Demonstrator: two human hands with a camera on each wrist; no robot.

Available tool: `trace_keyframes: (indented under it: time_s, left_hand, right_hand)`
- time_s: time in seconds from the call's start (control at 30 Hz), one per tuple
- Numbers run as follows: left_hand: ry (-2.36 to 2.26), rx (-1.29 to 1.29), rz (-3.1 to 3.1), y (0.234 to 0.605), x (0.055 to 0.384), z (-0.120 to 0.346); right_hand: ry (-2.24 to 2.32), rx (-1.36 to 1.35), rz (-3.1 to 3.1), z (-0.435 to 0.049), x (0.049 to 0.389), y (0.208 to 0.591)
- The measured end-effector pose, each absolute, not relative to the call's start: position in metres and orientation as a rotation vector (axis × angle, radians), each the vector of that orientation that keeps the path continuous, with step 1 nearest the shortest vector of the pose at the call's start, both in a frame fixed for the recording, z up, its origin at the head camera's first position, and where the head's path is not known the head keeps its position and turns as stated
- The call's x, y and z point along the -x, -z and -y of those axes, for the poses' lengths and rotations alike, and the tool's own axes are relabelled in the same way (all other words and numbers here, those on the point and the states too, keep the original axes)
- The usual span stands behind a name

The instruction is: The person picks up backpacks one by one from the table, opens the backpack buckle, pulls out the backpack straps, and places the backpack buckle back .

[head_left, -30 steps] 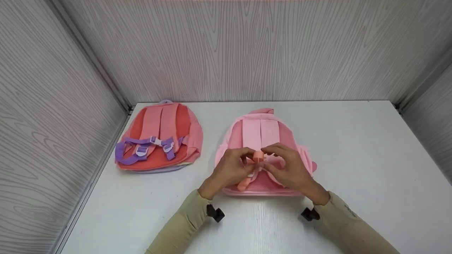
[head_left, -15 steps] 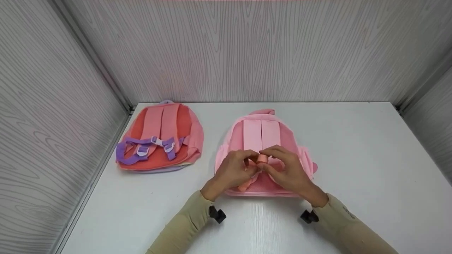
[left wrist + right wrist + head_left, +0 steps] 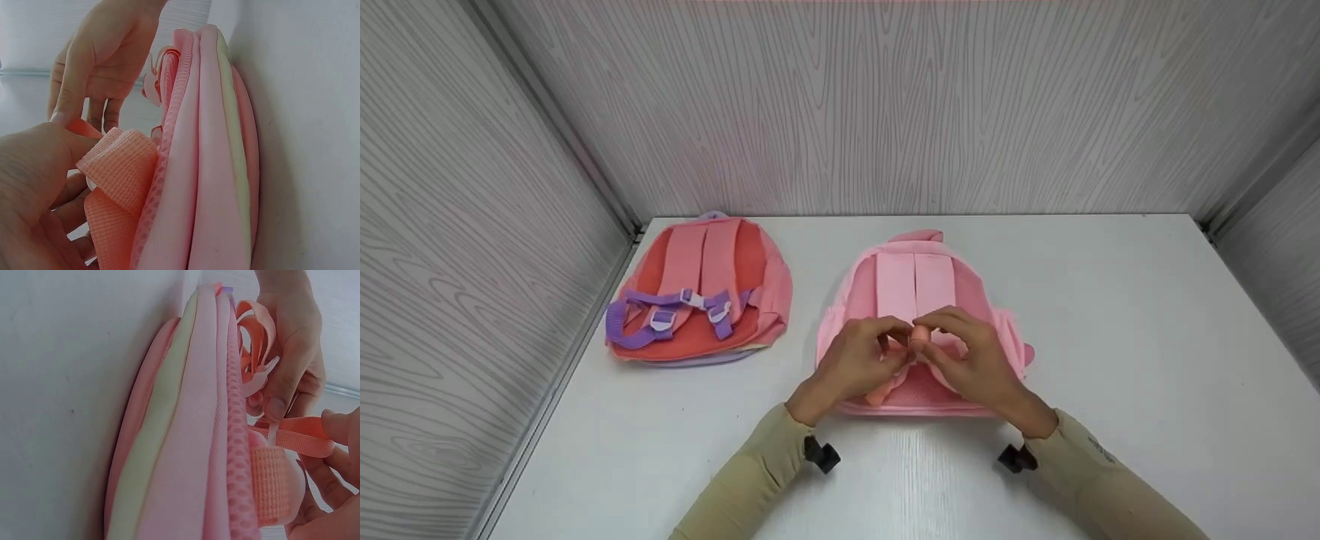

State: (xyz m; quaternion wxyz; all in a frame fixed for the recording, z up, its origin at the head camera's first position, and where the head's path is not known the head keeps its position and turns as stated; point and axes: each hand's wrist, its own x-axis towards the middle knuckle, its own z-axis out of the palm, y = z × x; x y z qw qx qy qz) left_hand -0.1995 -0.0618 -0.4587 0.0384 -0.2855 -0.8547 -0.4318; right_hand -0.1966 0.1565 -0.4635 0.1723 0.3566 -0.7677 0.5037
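A pink backpack (image 3: 971, 289) lies on the table with its shoulder straps facing up. Both hands meet over its lower middle. My left hand (image 3: 855, 356) pinches a small white buckle piece (image 3: 273, 433) on the orange webbing strap, seen best in the right wrist view. Between thumb and fingers, my right hand (image 3: 979, 364) pinches a folded loop of that orange strap (image 3: 306, 436). More orange webbing (image 3: 121, 166) hangs beside the mesh back panel in the left wrist view. In the head view the fingers hide most of the buckle.
To the left lies a second backpack (image 3: 772, 300), coral and pink, its purple straps (image 3: 637, 339) and white buckles on top. Grey wood-grain panels (image 3: 840, 112) wall in the white table (image 3: 1110, 315) at the back and sides.
The orange loop between the hands has shifted slightly right, and the right hand's fingers now cover more of it. Both backpacks stay in place.
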Motion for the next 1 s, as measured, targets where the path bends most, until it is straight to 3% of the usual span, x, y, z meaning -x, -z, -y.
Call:
trace_keyframes:
  time_s: [1.0]
  left_hand:
    - [1.408, 0.85, 2.629, 0.4585, 0.1981, 0.0642]
  right_hand:
    - [-1.468, -1.026, 2.13, -0.1558, 0.1956, 0.4604]
